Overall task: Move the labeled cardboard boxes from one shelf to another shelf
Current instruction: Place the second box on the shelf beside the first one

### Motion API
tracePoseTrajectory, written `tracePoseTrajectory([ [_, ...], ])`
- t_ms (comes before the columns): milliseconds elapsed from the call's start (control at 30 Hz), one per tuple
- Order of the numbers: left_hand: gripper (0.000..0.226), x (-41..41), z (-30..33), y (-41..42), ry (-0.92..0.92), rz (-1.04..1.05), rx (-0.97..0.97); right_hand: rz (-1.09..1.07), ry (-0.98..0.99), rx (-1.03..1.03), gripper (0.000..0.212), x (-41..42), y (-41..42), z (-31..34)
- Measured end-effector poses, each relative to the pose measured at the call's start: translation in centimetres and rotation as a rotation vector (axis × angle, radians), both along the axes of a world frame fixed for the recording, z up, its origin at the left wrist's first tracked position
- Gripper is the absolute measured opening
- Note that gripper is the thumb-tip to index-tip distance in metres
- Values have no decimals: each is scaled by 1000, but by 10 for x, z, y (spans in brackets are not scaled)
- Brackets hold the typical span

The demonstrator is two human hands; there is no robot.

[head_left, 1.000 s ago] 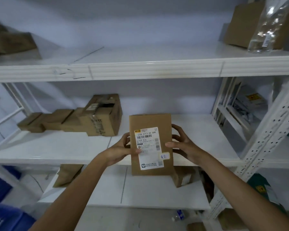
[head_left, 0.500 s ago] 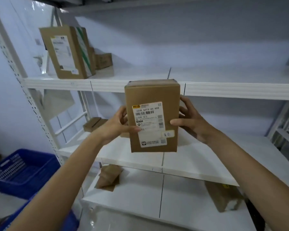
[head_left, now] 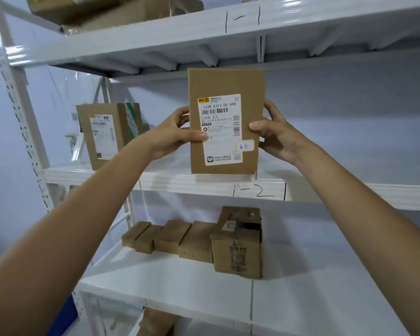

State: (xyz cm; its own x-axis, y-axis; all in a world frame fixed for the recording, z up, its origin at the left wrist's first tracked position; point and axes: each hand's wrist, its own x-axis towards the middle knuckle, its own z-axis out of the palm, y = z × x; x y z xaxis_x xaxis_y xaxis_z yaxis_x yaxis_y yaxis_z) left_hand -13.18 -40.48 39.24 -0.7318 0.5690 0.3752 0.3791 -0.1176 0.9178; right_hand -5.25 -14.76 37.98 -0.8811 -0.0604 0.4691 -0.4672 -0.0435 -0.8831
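I hold a flat brown cardboard box upright, its white shipping label facing me. My left hand grips its left edge and my right hand grips its right edge. The box's bottom edge is level with the front lip of the white shelf marked "1-2"; whether it rests on the shelf I cannot tell. Another labeled box stands upright on the same shelf, further left.
A row of small brown boxes and a taller taped box sit on the shelf below. The top shelf, marked "1-1", carries more boxes. A perforated white upright stands at left. Another carton lies at the bottom.
Both hands have lifted the box from waist height up to the "1-2" shelf. My view has tilted upward, and the upper shelves have come into sight.
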Motion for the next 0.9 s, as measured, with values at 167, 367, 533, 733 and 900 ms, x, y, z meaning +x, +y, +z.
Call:
tracePoseTrajectory([
  [167,111,-51,-7,26,-47,-47,-40,-66,-68,-47,85,-31,17,-9],
  [367,105,-88,-26,47,-92,-141,-68,-181,-117,-39,88,-44,28,-24],
  [533,97,-106,-44,50,-134,-189,-34,-240,-148,-11,85,-50,21,-28],
  [733,109,-112,-46,50,-100,-220,-47,-251,-166,-1,94,-59,17,-32],
  [900,125,-113,-51,52,-107,-241,-43,-245,-164,-3,92,-63,21,-37],
])
